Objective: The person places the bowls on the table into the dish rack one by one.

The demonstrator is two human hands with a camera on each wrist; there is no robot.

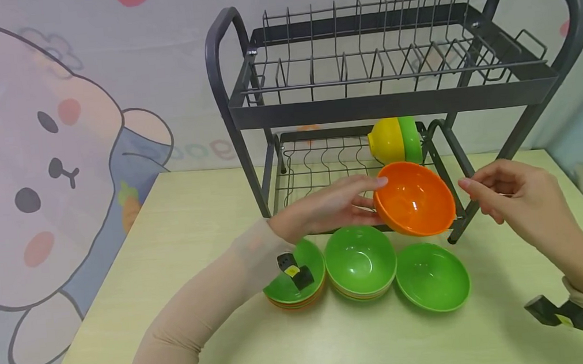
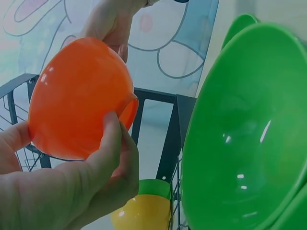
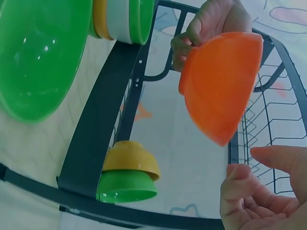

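My left hand point(image 1: 332, 204) grips an orange bowl point(image 1: 418, 200) by its left side, thumb at the rim and fingers under it. The bowl is tilted, its inside toward the head camera, in front of the rack's lower tier. In the left wrist view the fingers reach the bowl's foot ring point(image 2: 128, 112). To the right of the bowl, apart from it, my right hand point(image 1: 524, 196) hovers with loosely curled fingers and holds nothing; a gap shows between thumb and forefinger in the right wrist view. Below are two stacks topped by green bowls point(image 1: 361, 260) and another green bowl point(image 1: 432, 278).
A dark two-tier dish rack point(image 1: 394, 105) stands at the back of the table point(image 1: 211, 212). On its lower tier, at the right, a yellow bowl point(image 1: 387, 141) and a green bowl point(image 1: 411, 140) stand on edge, nested. A printed cloth point(image 1: 177, 70) hangs behind.
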